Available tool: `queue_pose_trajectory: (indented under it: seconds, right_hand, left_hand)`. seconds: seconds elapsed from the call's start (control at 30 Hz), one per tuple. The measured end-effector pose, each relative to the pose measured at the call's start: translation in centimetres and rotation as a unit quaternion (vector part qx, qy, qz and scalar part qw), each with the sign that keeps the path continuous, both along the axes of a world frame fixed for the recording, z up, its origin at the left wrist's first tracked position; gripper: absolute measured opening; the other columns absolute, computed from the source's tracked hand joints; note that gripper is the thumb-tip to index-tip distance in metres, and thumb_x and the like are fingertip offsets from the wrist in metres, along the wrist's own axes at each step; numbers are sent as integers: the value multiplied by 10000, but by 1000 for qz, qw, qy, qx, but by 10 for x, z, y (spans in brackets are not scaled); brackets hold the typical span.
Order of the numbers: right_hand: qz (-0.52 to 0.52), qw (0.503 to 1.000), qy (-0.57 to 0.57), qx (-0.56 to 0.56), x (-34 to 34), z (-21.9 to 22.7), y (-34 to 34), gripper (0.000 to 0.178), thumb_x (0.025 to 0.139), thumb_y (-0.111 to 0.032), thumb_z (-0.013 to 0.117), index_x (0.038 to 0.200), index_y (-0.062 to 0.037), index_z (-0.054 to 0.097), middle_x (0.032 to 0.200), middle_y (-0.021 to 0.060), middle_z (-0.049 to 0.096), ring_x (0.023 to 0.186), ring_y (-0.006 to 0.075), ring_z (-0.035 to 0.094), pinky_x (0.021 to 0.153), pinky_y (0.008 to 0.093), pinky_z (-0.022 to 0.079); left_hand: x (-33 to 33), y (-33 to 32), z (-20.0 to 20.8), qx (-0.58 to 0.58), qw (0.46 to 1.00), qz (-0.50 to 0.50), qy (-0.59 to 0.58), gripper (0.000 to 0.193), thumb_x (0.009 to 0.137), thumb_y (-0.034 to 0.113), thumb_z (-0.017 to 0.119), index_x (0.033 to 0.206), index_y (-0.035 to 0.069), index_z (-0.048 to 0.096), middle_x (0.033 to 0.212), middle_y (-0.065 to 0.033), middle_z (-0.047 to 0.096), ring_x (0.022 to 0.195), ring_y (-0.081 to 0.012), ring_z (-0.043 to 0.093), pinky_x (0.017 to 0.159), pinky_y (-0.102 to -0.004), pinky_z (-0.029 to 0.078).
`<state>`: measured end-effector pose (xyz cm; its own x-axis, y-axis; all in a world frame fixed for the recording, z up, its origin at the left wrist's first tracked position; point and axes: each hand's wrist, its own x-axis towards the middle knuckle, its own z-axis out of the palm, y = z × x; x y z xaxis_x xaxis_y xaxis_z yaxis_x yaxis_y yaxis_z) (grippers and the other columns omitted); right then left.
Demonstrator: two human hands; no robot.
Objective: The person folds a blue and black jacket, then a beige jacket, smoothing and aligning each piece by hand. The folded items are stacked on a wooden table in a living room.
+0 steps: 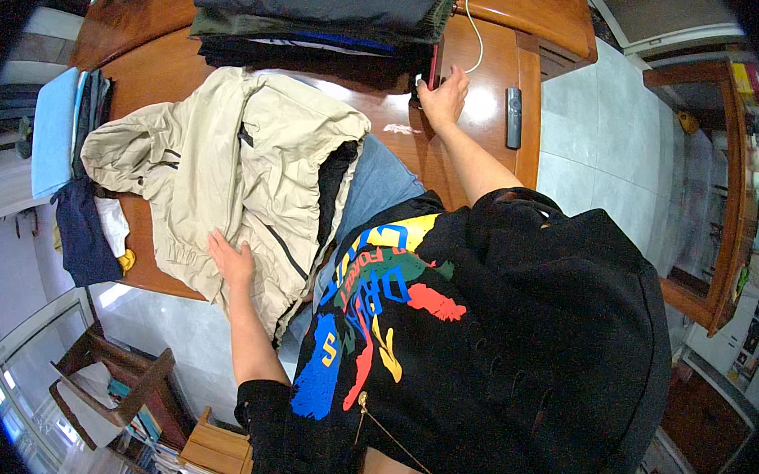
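A beige hooded jacket [210, 163] is spread on the wooden table, its hood toward the left and its dark lining showing at the right opening. My left hand [231, 262] lies on its lower part, fingers stretched out over the cloth. Up at the right, my right hand [446, 98] has its thumb and fingers bent at a slim red-edged object [434, 61] beside the clothes pile; the fingers partly cover it, and its kind is unclear. A white cable [481, 38] runs down to that hand. Blue denim [380, 178] shows between the jacket and my black top.
A tall stack of folded dark clothes [318, 6] stands at the table's far side. A black remote control [514, 118] lies near the right edge. Light-blue folded cloth [55, 132] and a navy garment [91, 230] sit at the left. A wooden shelf [104, 393] stands lower left.
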<state>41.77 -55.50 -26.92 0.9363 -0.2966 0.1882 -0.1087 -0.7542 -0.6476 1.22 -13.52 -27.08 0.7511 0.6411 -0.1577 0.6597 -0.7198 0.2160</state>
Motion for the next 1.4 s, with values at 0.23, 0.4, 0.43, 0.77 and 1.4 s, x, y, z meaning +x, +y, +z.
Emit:
queue_pose_trajectory:
  seconds: [0.23,0.4,0.43,0.77,1.4]
  right_hand:
    - [26,999,16,-22,4,1,-2,790,750,-425,825,1364,-23,533,1503,229,399,1392,431,387,1138,509,373]
    - [27,999,29,-19,6,1,-2,834,724,-379,845,1413,-64,497,1542,199,389,1411,421,381,1153,529,350]
    - [26,999,18,-15,6,1,-2,840,723,-378,846,1414,-55,493,1544,201,385,1413,420,379,1156,526,345]
    - [16,1000,13,5,6,4,2,880,728,-374,847,1432,-26,451,1513,211,397,1410,419,375,1167,517,330]
    - [3,1000,0,8,8,-2,6,884,741,-382,836,1454,-32,448,1524,223,402,1409,425,385,1161,525,336]
  left_hand:
    - [-1,-1,-1,2,1000,8,7,869,877,247,709,1588,-1,275,1646,-269,239,1524,-420,231,1258,-474,202]
    - [1,-3,-1,11,1000,13,10,869,881,255,717,1588,3,279,1647,-265,243,1524,-415,235,1259,-474,202]
    - [0,-4,-1,11,1000,14,10,868,882,256,718,1588,4,280,1647,-264,244,1525,-414,236,1260,-474,202]
    - [-2,-5,-5,16,1000,7,-13,870,884,236,705,1598,16,260,1653,-266,223,1527,-422,223,1260,-483,197]
    - [3,-6,1,14,1000,19,6,862,894,251,701,1598,14,264,1662,-252,217,1539,-403,211,1258,-476,189]
